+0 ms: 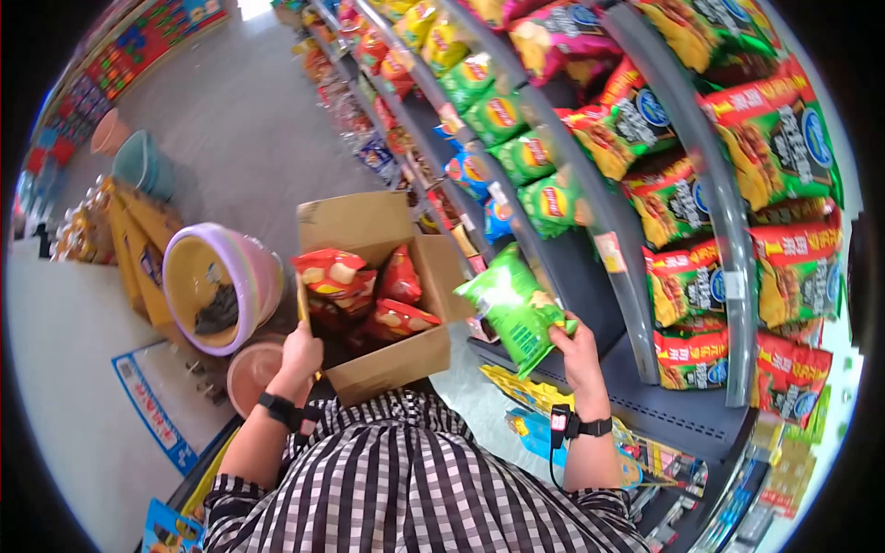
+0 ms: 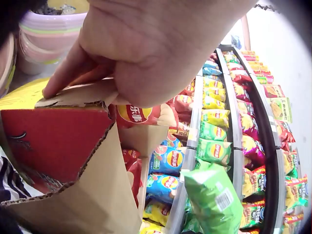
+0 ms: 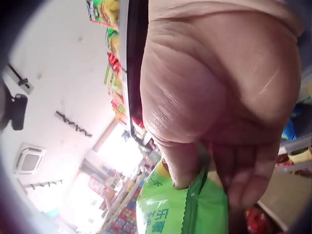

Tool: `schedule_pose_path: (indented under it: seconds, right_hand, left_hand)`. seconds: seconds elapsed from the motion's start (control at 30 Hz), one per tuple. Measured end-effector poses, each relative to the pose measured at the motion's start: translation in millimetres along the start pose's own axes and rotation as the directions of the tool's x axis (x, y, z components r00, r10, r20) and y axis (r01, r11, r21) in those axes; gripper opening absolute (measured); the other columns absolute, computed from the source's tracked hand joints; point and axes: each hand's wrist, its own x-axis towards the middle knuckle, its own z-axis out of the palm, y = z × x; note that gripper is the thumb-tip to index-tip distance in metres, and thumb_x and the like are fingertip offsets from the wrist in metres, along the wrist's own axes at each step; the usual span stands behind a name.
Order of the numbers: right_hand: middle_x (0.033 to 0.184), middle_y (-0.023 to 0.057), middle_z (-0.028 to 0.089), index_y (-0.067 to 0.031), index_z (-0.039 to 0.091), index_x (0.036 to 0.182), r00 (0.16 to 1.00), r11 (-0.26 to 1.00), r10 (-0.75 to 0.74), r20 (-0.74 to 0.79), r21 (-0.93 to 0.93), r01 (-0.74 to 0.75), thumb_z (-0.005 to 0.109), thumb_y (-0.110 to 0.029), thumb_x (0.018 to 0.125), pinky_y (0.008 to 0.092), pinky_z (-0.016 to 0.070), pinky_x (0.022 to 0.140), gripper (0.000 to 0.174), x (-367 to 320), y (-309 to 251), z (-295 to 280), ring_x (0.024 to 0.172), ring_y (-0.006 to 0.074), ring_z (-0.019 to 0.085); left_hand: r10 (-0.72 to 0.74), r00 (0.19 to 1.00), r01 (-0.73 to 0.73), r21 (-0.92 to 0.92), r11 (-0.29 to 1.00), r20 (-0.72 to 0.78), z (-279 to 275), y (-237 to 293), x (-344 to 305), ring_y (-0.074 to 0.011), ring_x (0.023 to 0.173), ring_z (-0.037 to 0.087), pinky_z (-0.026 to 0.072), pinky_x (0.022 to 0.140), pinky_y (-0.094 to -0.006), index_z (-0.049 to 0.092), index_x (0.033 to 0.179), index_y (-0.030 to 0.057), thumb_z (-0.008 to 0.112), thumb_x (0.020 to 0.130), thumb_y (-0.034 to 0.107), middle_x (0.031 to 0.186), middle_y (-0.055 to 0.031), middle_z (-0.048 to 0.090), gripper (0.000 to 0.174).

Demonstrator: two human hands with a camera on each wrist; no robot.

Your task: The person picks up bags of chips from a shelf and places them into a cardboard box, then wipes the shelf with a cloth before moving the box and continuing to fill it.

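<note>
My right hand (image 1: pixel 579 355) pinches a bright green chip bag (image 1: pixel 513 311) by its edge, in front of the shelf. In the right wrist view the thumb presses on the green bag (image 3: pixel 168 207) beside its crimped seam, with the fingers behind. An open cardboard box (image 1: pixel 392 364) stands before my body, with several red chip bags (image 1: pixel 336 279) inside. My left hand (image 1: pixel 300 358) grips the near left edge of the box. Up close in the left wrist view, the left hand (image 2: pixel 141 48) has its fingers curled over a cardboard flap (image 2: pixel 78 93).
Shelves (image 1: pixel 627 304) full of chip bags run along the right. Left of the box stand a stack of purple-rimmed buckets (image 1: pixel 267 276) and a pink tub (image 1: pixel 253 373). Farther back are a teal bucket (image 1: pixel 143 166) and grey floor (image 1: pixel 240 101).
</note>
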Motion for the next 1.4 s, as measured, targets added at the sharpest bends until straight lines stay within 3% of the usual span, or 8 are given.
schedule_pose_path:
  seconds: [0.13,0.2,0.33,0.8,0.93,1.1,1.27,1.4]
  right_hand:
    - [0.093,0.0076,0.062,0.0003,0.052,0.113,0.889,0.929,-0.208,-0.408,-0.367,0.05,0.06,-0.007,0.079,0.0296,0.0446,0.077,0.036,-14.6,17.3,-23.9,0.085,0.0181,0.058]
    - [0.092,0.0127,0.058,-0.0026,0.05,0.115,0.702,0.372,-0.667,-0.249,-0.928,0.024,0.061,-0.004,0.074,0.0374,0.0449,0.077,0.042,-9.8,20.3,-23.2,0.088,0.0288,0.056]
    - [0.098,0.0138,0.052,-0.0062,0.048,0.118,0.751,0.113,-0.648,-0.128,-0.991,-0.071,0.064,-0.01,0.071,0.0437,0.0417,0.082,0.05,55.2,83.1,-42.6,0.097,0.0328,0.049]
    - [0.116,0.0218,0.051,-0.0071,0.046,0.12,0.582,0.723,-0.444,-0.681,-0.656,-0.215,0.06,-0.008,0.075,0.0488,0.032,0.095,0.047,54.7,146.3,-103.1,0.11,0.0393,0.044]
    - [0.11,0.0248,0.054,-0.0135,0.031,0.135,0.637,0.308,-0.671,-0.38,-0.924,-0.226,0.058,-0.009,0.078,0.0482,0.0414,0.086,0.064,61.4,116.4,-98.1,0.1,0.0412,0.052]
    - [0.085,0.0161,0.062,0.0034,0.031,0.131,0.789,0.905,0.425,-0.443,0.21,-0.37,0.051,-0.007,0.084,0.0291,0.0515,0.049,0.052,65.9,91.7,-74.7,0.06,0.022,0.064]
    - [0.082,0.0142,0.063,0.001,0.051,0.116,0.92,0.984,0.177,-0.351,0.072,-0.162,0.048,-0.009,0.087,0.0341,0.0518,0.053,0.031,69.0,81.7,-66.1,0.062,0.0259,0.064]
    - [0.105,0.0212,0.058,-0.002,0.048,0.119,0.717,0.483,-0.572,-0.398,-0.87,-0.098,0.046,-0.007,0.084,0.0443,0.0439,0.083,0.035,102.0,81.7,-93.9,0.095,0.0383,0.055]
  left_hand:
    - [0.092,0.994,-0.091,0.021,0.996,-0.057,-1.9,-1.5,11.4,-0.0421,0.087,0.057,0.0454,0.079,-0.0473,0.049,0.1,-0.005,0.048,0.074,0.009,0.087,-0.0284,0.059,0.03]
    - [0.114,0.991,-0.112,0.038,0.993,-0.068,-3.0,5.2,15.5,-0.0422,0.086,0.057,0.0453,0.079,-0.0473,0.049,0.099,-0.0049,0.049,0.074,0.009,0.087,-0.0283,0.059,0.029]
    - [0.148,0.987,-0.142,0.08,0.987,-0.066,-3.9,18.4,18.9,-0.0418,0.085,0.058,0.0457,0.077,-0.0473,0.049,0.099,-0.0046,0.049,0.073,0.008,0.086,-0.0279,0.06,0.028]
    - [-0.026,0.999,0.03,-0.131,0.991,0.028,-2.7,5.5,17.7,-0.0401,0.087,0.059,0.0458,0.075,-0.0451,0.053,0.105,-0.0008,0.05,0.071,0.006,0.088,-0.0262,0.061,0.035]
    - [-0.018,1.0,0.017,-0.107,0.994,-0.008,-5.0,8.8,10.7,-0.0394,0.089,0.058,0.0455,0.077,-0.0443,0.053,0.106,-0.0009,0.05,0.071,0.005,0.089,-0.0261,0.061,0.036]
    - [0.003,0.999,-0.007,-0.113,0.994,-0.036,-6.0,11.8,5.3,-0.0394,0.09,0.058,0.0453,0.077,-0.0435,0.052,0.109,-0.0007,0.049,0.072,0.005,0.091,-0.0263,0.061,0.038]
    - [0.017,0.999,-0.022,-0.146,0.989,-0.035,-3.7,13.4,0.8,-0.0397,0.09,0.058,0.0456,0.077,-0.0439,0.052,0.11,0.0002,0.049,0.072,0.005,0.091,-0.0264,0.061,0.038]
    - [0.001,1.0,-0.006,-0.166,0.986,-0.029,0.5,11.4,-3.3,-0.0397,0.089,0.059,0.0456,0.077,-0.0448,0.052,0.11,0.0005,0.049,0.072,0.005,0.091,-0.0264,0.061,0.038]
